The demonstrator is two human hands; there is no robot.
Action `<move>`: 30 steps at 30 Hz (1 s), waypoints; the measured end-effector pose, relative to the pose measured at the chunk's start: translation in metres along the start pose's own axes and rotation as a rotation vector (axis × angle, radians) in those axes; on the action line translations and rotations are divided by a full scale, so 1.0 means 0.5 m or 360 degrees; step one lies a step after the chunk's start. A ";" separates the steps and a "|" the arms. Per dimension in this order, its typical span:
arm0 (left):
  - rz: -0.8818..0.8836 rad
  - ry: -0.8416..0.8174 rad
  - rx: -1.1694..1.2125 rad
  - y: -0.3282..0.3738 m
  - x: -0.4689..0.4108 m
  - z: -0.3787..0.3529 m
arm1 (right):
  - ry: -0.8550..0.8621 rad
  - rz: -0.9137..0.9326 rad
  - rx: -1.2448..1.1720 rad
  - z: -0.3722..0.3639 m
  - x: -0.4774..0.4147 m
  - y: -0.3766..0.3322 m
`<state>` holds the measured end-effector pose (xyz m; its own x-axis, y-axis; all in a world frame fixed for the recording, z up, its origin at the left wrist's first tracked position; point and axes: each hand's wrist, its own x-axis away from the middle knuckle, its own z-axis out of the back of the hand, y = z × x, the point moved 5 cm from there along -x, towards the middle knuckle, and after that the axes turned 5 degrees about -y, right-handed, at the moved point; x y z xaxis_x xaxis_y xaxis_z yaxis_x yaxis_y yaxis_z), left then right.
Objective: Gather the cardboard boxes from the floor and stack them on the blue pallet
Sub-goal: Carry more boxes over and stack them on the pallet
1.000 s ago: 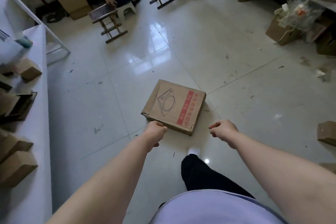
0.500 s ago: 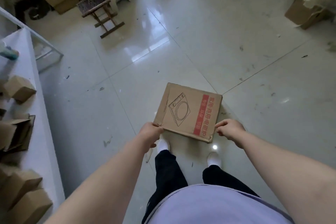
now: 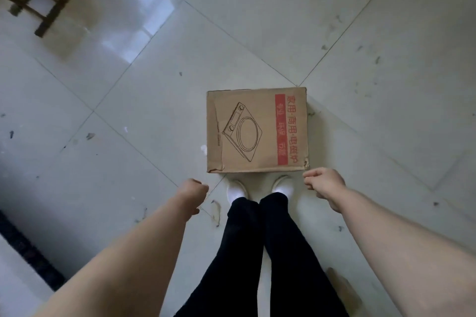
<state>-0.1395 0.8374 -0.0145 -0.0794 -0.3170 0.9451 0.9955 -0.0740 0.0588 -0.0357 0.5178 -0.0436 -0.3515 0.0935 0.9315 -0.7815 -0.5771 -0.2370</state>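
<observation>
The pale, glossy tiled floor (image 3: 257, 33) is scuffed with dark marks. A flat cardboard box (image 3: 257, 131) lies face up on it just ahead of the right hand (image 3: 324, 184), with its near right corner beside that hand's fingers. Two white shoes (image 3: 237, 192) stand between the right hand and the left hand (image 3: 193, 193), toes at the box's near edge. Far ahead and to the left of the left hand stand blurred wooden stool legs (image 3: 51, 13). A dark strip (image 3: 31, 252) runs behind that hand. Behind the right hand lies what may be a cardboard scrap (image 3: 340, 288).

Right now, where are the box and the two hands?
cardboard box (image 3: 257, 130), head view, middle of printed top.
left hand (image 3: 193, 192), head view, its back.
right hand (image 3: 325, 185), head view, its back.
</observation>
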 end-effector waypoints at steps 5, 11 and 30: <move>0.0098 -0.0023 -0.0050 -0.001 -0.190 -0.072 | -0.0014 -0.0042 0.0016 -0.070 -0.203 0.019; 0.0129 -0.0028 -0.0006 0.023 -0.432 -0.152 | 0.0235 -0.0110 0.0102 -0.087 -0.440 0.045; 0.0048 0.0367 0.0261 0.016 -0.753 -0.146 | 0.0481 -0.0187 -0.0340 -0.102 -0.707 0.194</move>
<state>-0.1056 0.8869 -0.3934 -0.0405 -0.5250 0.8501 0.9911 0.0868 0.1008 -0.0137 0.4701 -0.4102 -0.3643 0.4024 0.8398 -0.9041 -0.3690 -0.2154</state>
